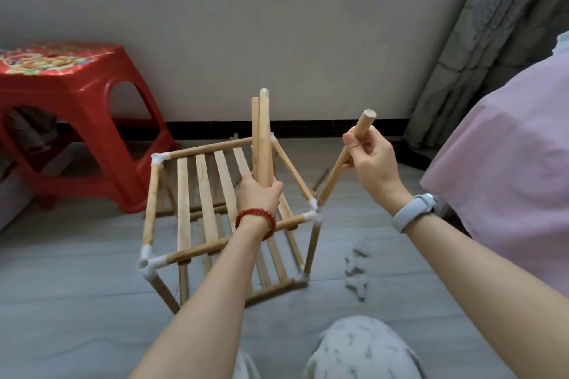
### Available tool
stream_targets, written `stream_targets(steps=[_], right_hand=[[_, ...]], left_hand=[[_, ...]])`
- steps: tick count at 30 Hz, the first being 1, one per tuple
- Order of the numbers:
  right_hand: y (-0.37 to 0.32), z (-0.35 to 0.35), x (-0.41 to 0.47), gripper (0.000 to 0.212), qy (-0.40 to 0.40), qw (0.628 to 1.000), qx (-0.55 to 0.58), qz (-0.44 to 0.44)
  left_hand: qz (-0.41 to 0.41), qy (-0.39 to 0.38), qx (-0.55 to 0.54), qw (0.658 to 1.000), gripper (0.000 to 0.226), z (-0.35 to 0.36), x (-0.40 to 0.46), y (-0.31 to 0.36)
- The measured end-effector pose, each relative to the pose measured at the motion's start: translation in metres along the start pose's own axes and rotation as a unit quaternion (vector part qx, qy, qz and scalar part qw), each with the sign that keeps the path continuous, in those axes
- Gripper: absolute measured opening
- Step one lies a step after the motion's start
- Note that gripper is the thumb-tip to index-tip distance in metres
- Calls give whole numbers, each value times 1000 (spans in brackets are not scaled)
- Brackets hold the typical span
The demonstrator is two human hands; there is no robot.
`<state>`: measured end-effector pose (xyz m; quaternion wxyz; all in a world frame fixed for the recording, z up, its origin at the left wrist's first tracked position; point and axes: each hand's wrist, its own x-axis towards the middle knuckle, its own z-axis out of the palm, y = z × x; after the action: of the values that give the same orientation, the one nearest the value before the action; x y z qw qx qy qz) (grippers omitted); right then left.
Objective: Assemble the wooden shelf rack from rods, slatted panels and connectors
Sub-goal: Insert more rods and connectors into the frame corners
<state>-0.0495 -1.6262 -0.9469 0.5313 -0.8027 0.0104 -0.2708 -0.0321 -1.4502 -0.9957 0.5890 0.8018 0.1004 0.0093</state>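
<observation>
Head view: grey plank floor (77,301), white wall (277,24), red stool (77,95).

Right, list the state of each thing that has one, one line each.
Left hand: grips two upright wooden rods.
Right hand: holds a tilted wooden rod, lower end at the white corner connector.
Wooden slatted rack: partly assembled, standing.
Loose white connectors: lying on the floor.

Dim, soft light — bowed edges

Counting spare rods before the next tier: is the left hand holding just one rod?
No, the left hand grips two upright rods side by side.
</observation>
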Motion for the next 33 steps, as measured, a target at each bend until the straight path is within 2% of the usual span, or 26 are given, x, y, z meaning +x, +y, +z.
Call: stream_targets(steps=[5,10,14,17,21,24,26,30,33], right_hand=[[-2,0,-1,18,5,1000,7,5],[0,-2,-3,17,-27,999,-17,6],[1,4,8,19,-54,997,-44,35],[1,20,13,19,-61,994,44,81],[6,44,16,25,-14,995,68,77],[7,61,22,39,53,991,92,79],[7,68,27,43,69,986,119,91],[17,55,35,47,15,972,193,131],[23,41,37,51,-75,958,238,140]], left_hand=[[15,-21,6,1000,32,11,-3,-1],[26,-33,43,998,32,18,-2,-12],[39,-27,145,988,27,19,2,-28],[33,-46,233,971,23,18,6,-42],[9,-69,271,960,35,16,12,-57],[-6,-81,253,964,33,19,18,-63],[-8,-78,244,967,31,18,21,-66],[11,-66,253,965,28,21,26,-72],[15,-69,251,965,29,25,27,-74]])
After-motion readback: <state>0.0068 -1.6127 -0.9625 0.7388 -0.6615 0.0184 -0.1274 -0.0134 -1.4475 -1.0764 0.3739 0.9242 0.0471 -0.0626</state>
